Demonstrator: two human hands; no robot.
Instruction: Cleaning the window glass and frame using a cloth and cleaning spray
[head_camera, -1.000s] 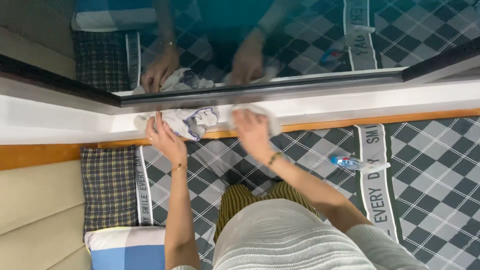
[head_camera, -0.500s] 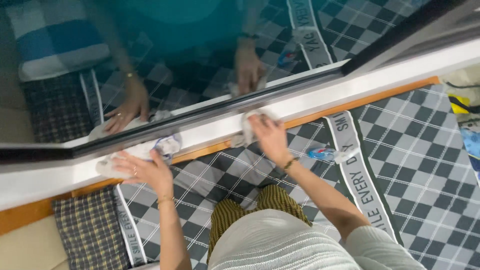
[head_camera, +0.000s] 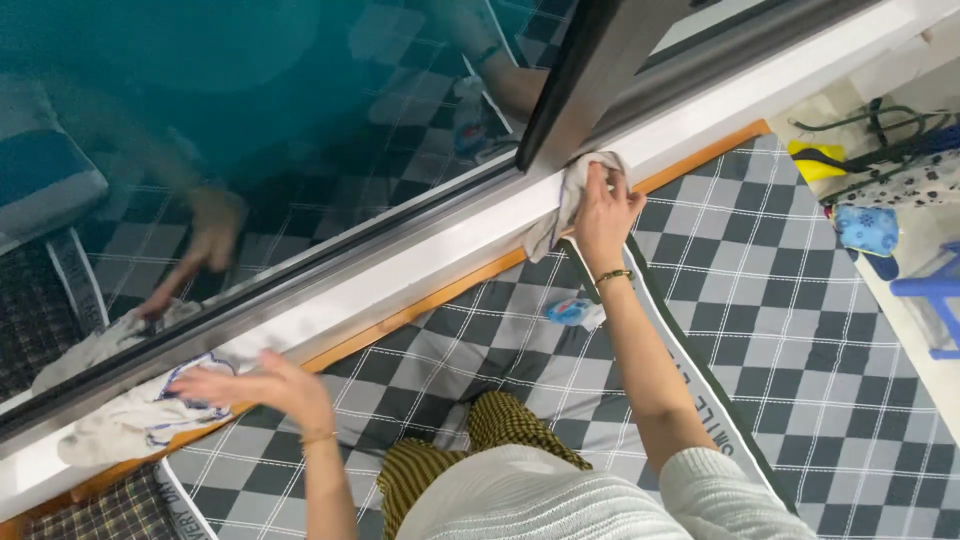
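On the checked bedspread (head_camera: 780, 300) lies a small blue packet (head_camera: 572, 312). Left hand (head_camera: 262, 383), fingers spread flat, rests on a white printed cloth (head_camera: 130, 420) on the white sill (head_camera: 400, 270). Farther along, right hand (head_camera: 603, 215) grips a white rag (head_camera: 570, 195) against the dark window frame (head_camera: 580, 70).

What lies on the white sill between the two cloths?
Head view: nothing; the white sill is bare between the printed cloth and the white cloth.
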